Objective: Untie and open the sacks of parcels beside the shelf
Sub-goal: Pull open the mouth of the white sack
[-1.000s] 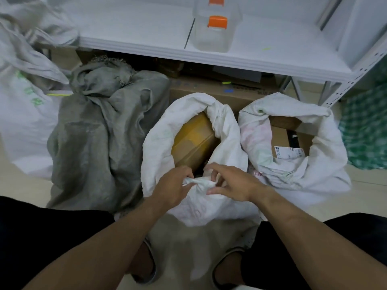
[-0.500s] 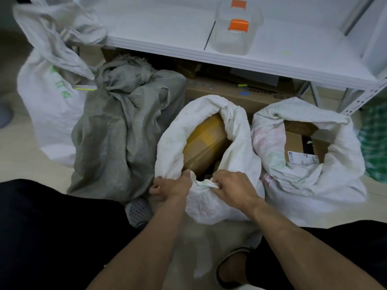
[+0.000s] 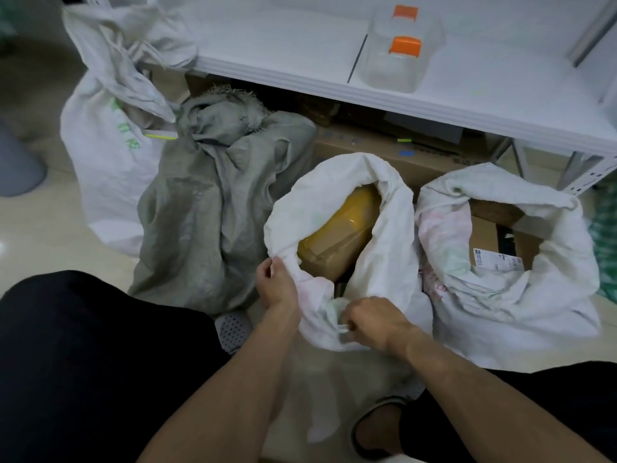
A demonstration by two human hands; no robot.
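Note:
A white woven sack (image 3: 390, 228) stands open in the middle, with a yellow-taped parcel (image 3: 337, 235) showing inside. My left hand (image 3: 277, 285) grips the rolled rim on the sack's left side. My right hand (image 3: 374, 320) pinches bunched rim fabric at the near edge. To the right, a second white sack (image 3: 541, 295) is open with a labelled cardboard box (image 3: 500, 255) in it. Left of the middle sack slumps a grey sack (image 3: 207, 212), its neck bunched at the top. A white sack with green print (image 3: 103, 145) stands at the far left, its top twisted.
A white shelf (image 3: 334, 78) runs across the back, with a clear container with orange lids (image 3: 400, 51) on it. Cardboard boxes (image 3: 384, 152) sit under the shelf. My dark trousers and slippers (image 3: 233, 325) fill the near floor. A grey bin (image 3: 16, 162) stands at the left edge.
My left hand has moved left and up along the middle sack's rim, widening the mouth. My right hand stays on the near edge. The camera has swung left, showing the far-left sack.

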